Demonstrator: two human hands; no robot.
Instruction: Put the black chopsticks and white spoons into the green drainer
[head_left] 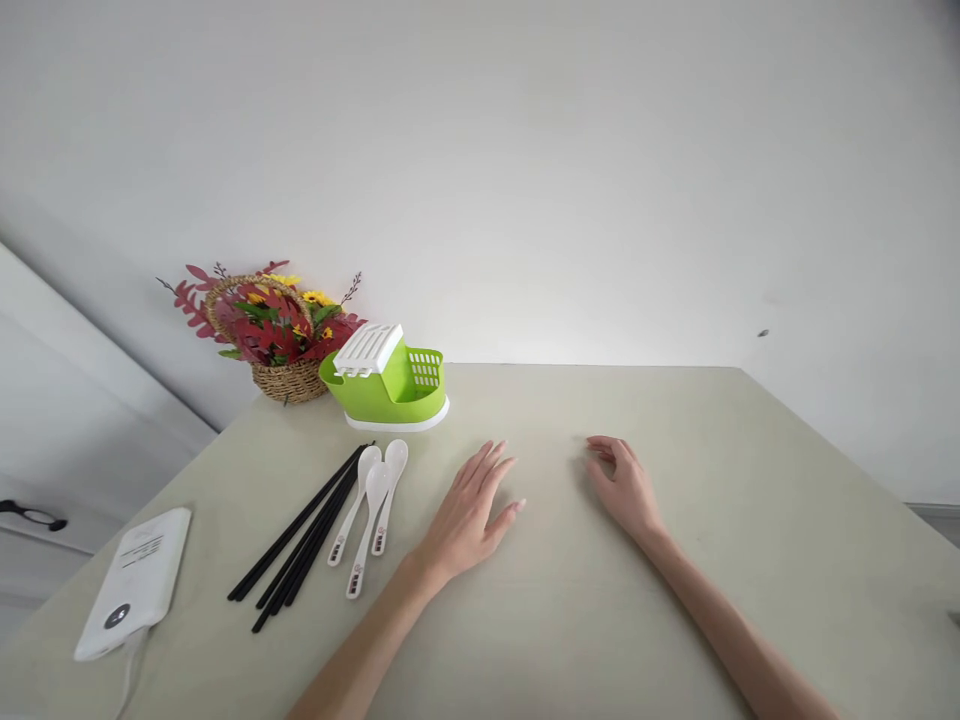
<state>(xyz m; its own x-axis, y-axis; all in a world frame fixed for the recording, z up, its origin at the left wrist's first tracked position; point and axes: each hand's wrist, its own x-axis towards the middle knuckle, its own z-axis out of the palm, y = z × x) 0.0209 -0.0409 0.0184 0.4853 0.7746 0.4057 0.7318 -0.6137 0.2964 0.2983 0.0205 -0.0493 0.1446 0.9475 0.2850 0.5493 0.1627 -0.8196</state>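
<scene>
My left hand (469, 512) lies flat on the pale table (735, 560), fingers stretched out and holding nothing. Just left of it lie three white spoons (369, 510) and several black chopsticks (300, 540) side by side. My right hand (624, 487) rests on the table to the right, fingers loosely curled downward with nothing in them. A green cutlery holder (390, 385) with a white slotted lid stands beyond the spoons, near the table's far edge.
A woven basket of red and yellow flowers (274, 330) sits at the far left against the white wall. A white power bank (136, 580) with a cable lies near the front left edge. A white cabinet with a dark handle (31, 516) stands left of the table.
</scene>
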